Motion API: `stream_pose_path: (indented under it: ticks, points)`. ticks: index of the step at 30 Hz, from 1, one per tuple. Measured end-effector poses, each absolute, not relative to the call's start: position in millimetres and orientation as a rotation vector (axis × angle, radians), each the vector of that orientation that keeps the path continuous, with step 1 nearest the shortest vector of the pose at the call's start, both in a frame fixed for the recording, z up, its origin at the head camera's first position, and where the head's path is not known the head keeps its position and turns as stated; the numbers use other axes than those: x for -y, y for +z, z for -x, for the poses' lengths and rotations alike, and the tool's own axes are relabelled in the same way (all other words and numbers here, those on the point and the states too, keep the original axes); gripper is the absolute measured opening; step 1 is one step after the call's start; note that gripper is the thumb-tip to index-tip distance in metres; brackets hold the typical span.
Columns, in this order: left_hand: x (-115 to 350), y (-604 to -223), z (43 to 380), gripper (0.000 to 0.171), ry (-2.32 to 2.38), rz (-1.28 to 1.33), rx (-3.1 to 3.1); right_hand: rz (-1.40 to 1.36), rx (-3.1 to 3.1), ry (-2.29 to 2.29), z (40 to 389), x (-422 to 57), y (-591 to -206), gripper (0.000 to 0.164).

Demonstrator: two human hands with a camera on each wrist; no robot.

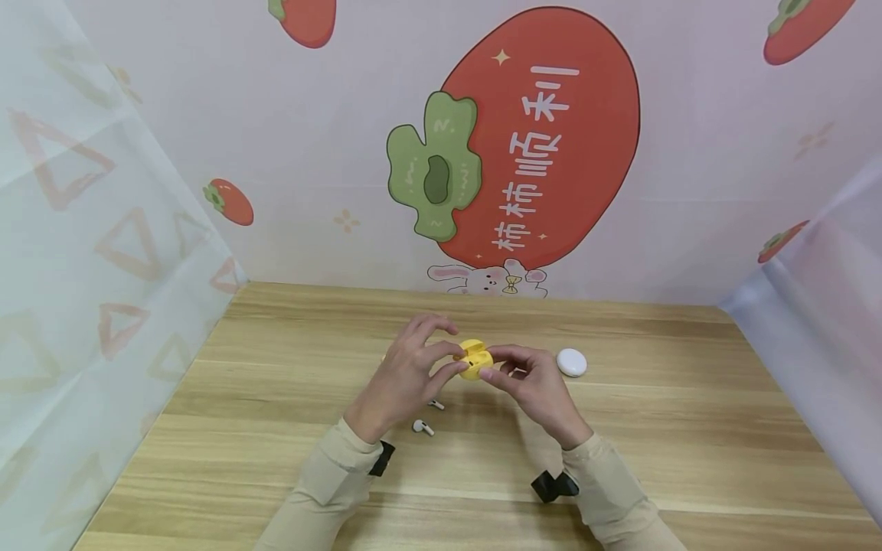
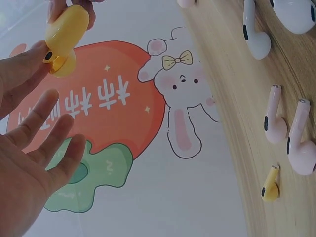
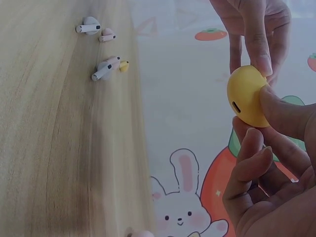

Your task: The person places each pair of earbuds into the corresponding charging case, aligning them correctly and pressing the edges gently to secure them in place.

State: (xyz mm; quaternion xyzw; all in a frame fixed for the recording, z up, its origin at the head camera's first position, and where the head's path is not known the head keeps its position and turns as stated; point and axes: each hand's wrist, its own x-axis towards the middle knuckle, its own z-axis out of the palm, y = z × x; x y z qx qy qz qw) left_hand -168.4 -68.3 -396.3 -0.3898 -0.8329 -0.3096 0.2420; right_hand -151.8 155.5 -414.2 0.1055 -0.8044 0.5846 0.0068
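Yellow earbud case (image 1: 475, 374), its rounded lid raised, was held in the air above the wooden table (image 1: 689, 428), between a person's two hands. The right hand (image 1: 540, 386) gripped the case from its side, thumb and fingertips closed narrowly on the shell; the right wrist view showed a small dark slot (image 3: 236, 106) in the yellow surface. The left hand (image 1: 406, 375) pinched a small yellow earbud (image 2: 48, 57), marked with a black oval, between thumb and index finger at the case's mouth, its other fingers spread apart. How deep that earbud sat cannot be told. Loose earbuds lay on the tabletop near the left hand, which partly hid them in the head view: two white earbuds (image 2: 256, 42), two pink earbuds (image 2: 302, 153) and a second yellow earbud (image 2: 270, 190). Near the right hand, on its outer side, lay a round white object (image 1: 572, 362). Beige sleeves (image 1: 324, 478) covered both forearms, with a dark piece of gear (image 1: 551, 487) at each wrist. Behind the table rose a pale backdrop (image 1: 331, 138) printed with a large red persimmon (image 1: 586, 138), white lettering and a cartoon rabbit (image 1: 489, 280).
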Motion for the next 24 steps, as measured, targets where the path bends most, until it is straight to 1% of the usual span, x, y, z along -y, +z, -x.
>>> stream_pose_path:
  ticks: [14,24]
  points:
    - [66.8,-396.2,166.4,0.005,-0.868,1.059,2.319,-0.336,2.520,1.829,150.2,-156.0,-412.3,0.028]
    - [67.7,-393.9,164.2,0.008,-0.875,1.027,2.362,-0.346,2.518,1.818,151.2,-157.0,-413.2,0.026]
